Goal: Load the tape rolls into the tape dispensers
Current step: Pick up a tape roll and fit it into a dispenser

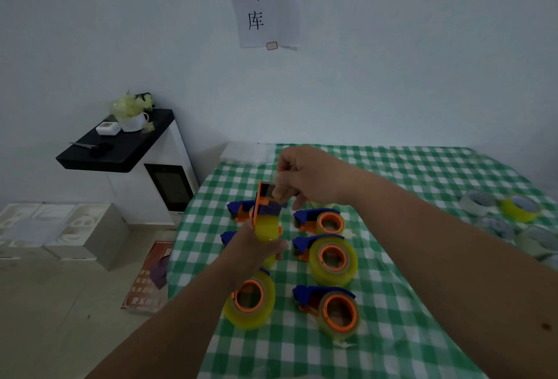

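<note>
My left hand (256, 253) grips a blue-and-orange tape dispenser (264, 206) loaded with a yellow tape roll (267, 227), held upright above the checked table. My right hand (308, 178) pinches the clear tape end at the dispenser's cutter end. On the cloth lie several more dispensers: one with only an orange hub (321, 220), and loaded ones at centre (330, 259), front right (335, 309) and front left (250, 300). Others are partly hidden behind my left hand.
Loose tape rolls (519, 208) lie at the table's right edge on the green checked cloth (422, 173). A white cabinet with a black top (120, 149) stands left of the table; white boxes (60, 230) and a red sign (151, 282) lie on the floor.
</note>
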